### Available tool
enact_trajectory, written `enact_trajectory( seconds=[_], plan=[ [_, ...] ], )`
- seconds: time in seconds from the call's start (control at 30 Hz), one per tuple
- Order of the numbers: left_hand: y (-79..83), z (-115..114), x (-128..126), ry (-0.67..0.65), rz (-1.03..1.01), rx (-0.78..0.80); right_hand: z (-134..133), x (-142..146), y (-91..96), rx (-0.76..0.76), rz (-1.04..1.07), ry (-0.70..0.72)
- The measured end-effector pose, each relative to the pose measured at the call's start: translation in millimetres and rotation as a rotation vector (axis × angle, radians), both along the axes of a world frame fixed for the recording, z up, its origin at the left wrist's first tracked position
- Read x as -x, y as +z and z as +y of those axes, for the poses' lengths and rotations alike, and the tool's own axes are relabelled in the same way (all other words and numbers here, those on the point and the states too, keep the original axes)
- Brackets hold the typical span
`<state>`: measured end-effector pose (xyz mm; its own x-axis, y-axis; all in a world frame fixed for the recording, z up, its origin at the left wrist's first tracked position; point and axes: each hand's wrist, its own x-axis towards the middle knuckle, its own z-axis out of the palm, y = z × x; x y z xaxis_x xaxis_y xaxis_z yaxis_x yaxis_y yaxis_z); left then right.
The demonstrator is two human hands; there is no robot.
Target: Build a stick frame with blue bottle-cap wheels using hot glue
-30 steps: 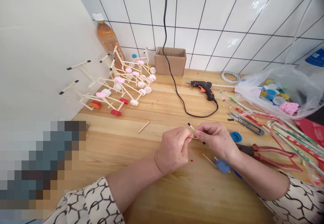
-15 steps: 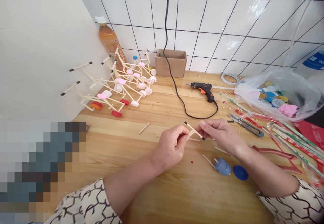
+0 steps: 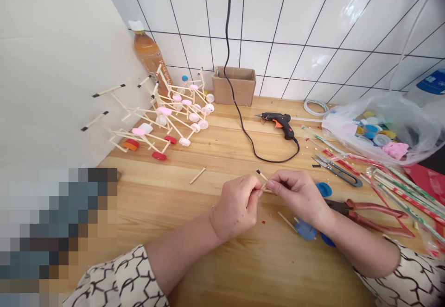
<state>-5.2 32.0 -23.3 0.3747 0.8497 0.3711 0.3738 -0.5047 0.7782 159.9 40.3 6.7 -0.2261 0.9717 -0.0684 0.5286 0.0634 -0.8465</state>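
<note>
The left hand (image 3: 236, 207) and right hand (image 3: 295, 195) both pinch a black-tipped wooden stick (image 3: 262, 175) in a narrow fingertip grip.

black-tipped wooden stick (image 3: 262, 175) slanting between left hand (image 3: 236, 207) and right hand (image 3: 295, 195)
</note>
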Motion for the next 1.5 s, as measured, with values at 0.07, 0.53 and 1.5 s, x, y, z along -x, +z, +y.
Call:
enact_trajectory(
  seconds=[0.07, 0.53, 1.5],
  plan=[
    [-0.3, -1, -1, 0.015, 0.026, -0.054, -1, 1, -1.2, 0.017, 0.050, -0.029],
    [-1.1, -4, -1, 0.024, 0.143, -0.252, -4, 6, -2.4, 0.153, 0.235, -0.131],
    [-0.3, 8, 3, -0.014, -0.252, 0.606, 14, -7, 2.0, 0.148, 0.081, -0.026]
  ],
)
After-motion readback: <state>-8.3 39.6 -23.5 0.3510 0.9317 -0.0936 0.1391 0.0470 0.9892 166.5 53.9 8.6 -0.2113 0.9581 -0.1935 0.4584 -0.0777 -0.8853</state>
